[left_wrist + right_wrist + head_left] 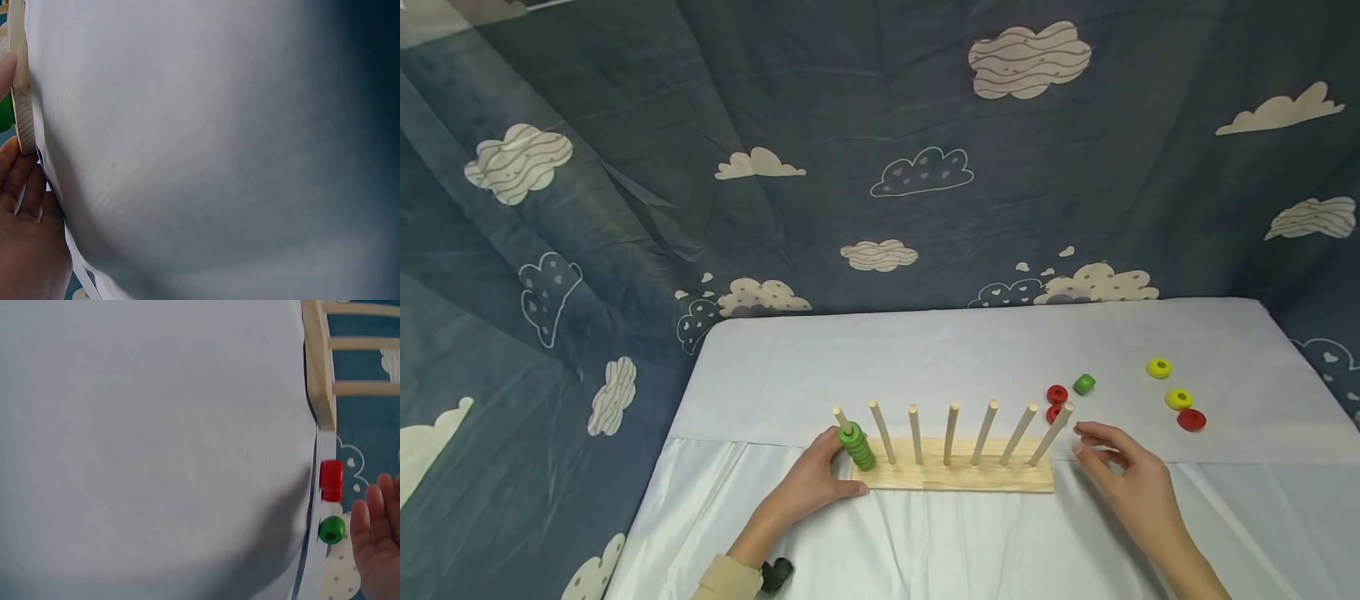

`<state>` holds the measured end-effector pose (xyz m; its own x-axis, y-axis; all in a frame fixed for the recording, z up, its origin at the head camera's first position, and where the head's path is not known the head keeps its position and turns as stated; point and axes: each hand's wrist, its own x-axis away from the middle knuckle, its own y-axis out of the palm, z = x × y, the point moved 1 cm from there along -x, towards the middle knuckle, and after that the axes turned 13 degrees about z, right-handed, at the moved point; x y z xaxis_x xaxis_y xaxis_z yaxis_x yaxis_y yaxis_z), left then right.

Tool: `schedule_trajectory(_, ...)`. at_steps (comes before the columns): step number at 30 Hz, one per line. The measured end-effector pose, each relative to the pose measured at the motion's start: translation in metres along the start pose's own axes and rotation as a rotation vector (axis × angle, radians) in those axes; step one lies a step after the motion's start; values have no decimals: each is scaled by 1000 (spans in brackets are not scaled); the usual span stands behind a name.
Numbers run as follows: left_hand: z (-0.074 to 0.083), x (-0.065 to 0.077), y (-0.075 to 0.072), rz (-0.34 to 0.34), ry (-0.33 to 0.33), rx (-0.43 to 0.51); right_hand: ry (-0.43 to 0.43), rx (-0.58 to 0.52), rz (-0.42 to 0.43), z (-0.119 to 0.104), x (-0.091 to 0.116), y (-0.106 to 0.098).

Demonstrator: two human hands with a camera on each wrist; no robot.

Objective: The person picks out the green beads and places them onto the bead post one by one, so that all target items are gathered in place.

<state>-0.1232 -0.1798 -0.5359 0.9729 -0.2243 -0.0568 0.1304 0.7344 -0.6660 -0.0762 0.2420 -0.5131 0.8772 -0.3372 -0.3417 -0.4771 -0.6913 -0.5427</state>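
Observation:
A pale wooden peg board [951, 477] with several upright pegs lies on the white cloth. Green rings [856, 447] are stacked on its leftmost peg; the other pegs are bare. My left hand [811, 482] grips the board's left end, thumb along the front edge and fingers round the far side. Beyond the board's right end my right hand [1133, 479] hovers with loosely bent fingers, holding nothing. Two red rings [1057, 394] lie behind the rightmost peg, close to a green bead [1084, 384]. In the right wrist view the green bead [332, 530] appears beside my fingers.
Farther right on the cloth lie two yellow rings [1159, 368] and another red ring [1191, 420]. A small black object [777, 575] sits near my left sleeve. A dark curtain with cloud prints [880, 175] hangs behind the table and at its sides.

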Motion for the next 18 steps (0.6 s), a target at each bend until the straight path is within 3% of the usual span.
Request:
schedule_trajectory(9, 2, 0, 0, -3, -15, 1, -17, 82, 54, 22, -33, 5)
schedule_trajectory(18, 0, -1, 0, -4, -1, -4, 35, 128, -35, 35, -64, 13)
